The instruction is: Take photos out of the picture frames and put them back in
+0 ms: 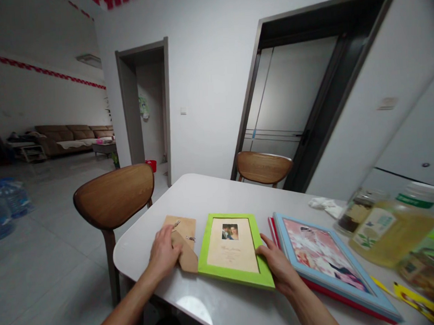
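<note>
A green photo frame (pixel 267 270) with a cream insert and a small picture of two people lies on the white table. My right hand (pixel 279 265) grips its right edge, thumb on the front. To its left is a brown backing board (pixel 187 225) with metal clips and a folded stand flap (pixel 187 257). My left hand (pixel 164 251) holds the left side of this board, its fingers curled over the edge. A blue frame (pixel 336 258) with a pink picture rests on something red, right of my right hand.
Along the right side of the white table (pixel 211 189) stand a jug of yellow liquid (pixel 389 231), a dark-filled jar (pixel 361 211), another jar (pixel 428 273) and crumpled tissue (pixel 325 205). Wooden chairs (pixel 116 198) stand left and behind. A yellow item (pixel 417 302) lies lower right.
</note>
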`<state>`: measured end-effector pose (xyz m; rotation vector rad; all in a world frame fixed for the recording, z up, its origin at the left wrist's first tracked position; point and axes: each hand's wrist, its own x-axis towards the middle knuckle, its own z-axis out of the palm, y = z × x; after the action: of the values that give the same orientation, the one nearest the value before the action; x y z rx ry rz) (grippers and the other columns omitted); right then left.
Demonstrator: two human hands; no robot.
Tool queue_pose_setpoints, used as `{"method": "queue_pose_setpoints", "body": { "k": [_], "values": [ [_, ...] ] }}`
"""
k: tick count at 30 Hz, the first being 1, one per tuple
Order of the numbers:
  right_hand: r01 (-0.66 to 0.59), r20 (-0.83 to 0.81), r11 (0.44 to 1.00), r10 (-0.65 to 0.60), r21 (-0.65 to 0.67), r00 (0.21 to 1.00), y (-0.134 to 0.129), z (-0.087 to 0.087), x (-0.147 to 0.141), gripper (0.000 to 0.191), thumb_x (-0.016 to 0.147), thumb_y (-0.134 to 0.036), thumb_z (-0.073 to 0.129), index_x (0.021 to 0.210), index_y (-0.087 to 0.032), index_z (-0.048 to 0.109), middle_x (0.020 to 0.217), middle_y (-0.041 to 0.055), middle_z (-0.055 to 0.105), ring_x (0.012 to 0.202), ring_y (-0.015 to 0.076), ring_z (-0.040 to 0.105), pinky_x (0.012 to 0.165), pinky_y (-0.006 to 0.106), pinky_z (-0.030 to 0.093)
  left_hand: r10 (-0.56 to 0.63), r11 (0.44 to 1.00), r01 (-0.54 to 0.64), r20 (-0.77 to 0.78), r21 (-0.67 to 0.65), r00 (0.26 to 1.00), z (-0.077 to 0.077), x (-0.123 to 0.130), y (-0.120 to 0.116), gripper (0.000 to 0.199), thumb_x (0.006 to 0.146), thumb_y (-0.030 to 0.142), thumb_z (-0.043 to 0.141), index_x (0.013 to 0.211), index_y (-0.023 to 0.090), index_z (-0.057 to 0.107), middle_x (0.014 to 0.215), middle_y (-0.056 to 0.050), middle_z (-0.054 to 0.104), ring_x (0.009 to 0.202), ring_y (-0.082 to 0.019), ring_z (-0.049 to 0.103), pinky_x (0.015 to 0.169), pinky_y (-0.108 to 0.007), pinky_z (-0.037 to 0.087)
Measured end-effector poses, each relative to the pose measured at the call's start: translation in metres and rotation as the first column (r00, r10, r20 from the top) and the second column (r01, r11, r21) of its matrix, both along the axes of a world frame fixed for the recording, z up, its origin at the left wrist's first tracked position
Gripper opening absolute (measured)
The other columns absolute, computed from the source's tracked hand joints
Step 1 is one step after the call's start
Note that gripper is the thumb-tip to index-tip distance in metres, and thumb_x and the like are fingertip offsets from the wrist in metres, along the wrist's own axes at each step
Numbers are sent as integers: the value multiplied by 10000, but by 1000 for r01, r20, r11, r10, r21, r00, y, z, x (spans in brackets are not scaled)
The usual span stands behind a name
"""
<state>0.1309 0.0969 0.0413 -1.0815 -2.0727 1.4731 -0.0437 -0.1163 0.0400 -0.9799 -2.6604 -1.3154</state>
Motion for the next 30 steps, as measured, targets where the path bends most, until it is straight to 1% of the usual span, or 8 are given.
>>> {"method": "queue_pose_setpoints", "body": {
  "k": [2,4,10,14,17,22,26,30],
  "values": [
    [-19,-199,967,-34,-254,979,-9,9,1,714,645,-207,368,1305,-145,103,795,44,639,552,144,594,521,252,444,-116,993,116,-43,4,992,5,31,20,459,661,204,548,1106,185,440,1206,-58,442,1154,-210,340,983,-355,241],
    [-40,-298,936,-70,-349,952,-17,18,1,770,619,-188,425,1308,-196,80,739,12,631,521,140,580,517,254,444,-292,955,295,-96,13,951,11,62,41,511,657,249,580,1137,181,421,1223,-70,429,1145,-218,348,976,-359,271],
    [-51,-344,942,-70,-332,936,-23,26,1,849,597,-275,594,1299,-224,119,508,-66,531,416,116,500,447,230,412,-463,882,469,-274,-48,843,30,106,79,405,650,118,514,1047,183,468,1038,-64,514,981,-220,447,880,-345,373],
    [-12,-237,987,-27,-160,971,-13,18,3,805,614,-304,565,1293,-146,164,564,-35,551,475,134,530,453,236,409,-311,942,334,-296,27,903,40,85,70,447,648,62,445,1074,198,444,908,-35,532,860,-186,495,801,-297,405],
    [27,12,987,-30,158,999,-3,5,4,682,648,-296,495,1249,-52,286,632,26,583,555,164,562,517,260,423,-67,988,87,-161,126,985,38,55,53,411,688,78,417,1084,189,418,836,-16,542,771,-159,531,741,-269,415],
    [-38,264,842,-125,538,956,8,-19,2,535,687,-251,423,1170,-21,418,922,146,609,819,212,577,737,289,405,85,995,-83,-47,52,995,16,14,22,367,680,83,442,1038,161,425,822,-17,582,754,-150,564,683,-234,422],
    [-135,344,728,-146,672,928,9,-28,0,497,717,-235,399,1152,2,432,978,183,588,879,233,556,779,308,385,112,989,-114,-30,-97,993,-1,8,8,351,688,150,484,1038,168,454,805,-29,609,733,-182,579,638,-251,417],
    [-188,377,669,-149,719,914,10,-31,2,443,724,-217,405,1104,-2,478,910,175,597,841,226,556,770,303,384,96,967,-109,-68,-232,993,-5,14,3,355,718,234,483,1070,193,469,852,-56,618,779,-234,573,666,-310,405]
  ]
}}
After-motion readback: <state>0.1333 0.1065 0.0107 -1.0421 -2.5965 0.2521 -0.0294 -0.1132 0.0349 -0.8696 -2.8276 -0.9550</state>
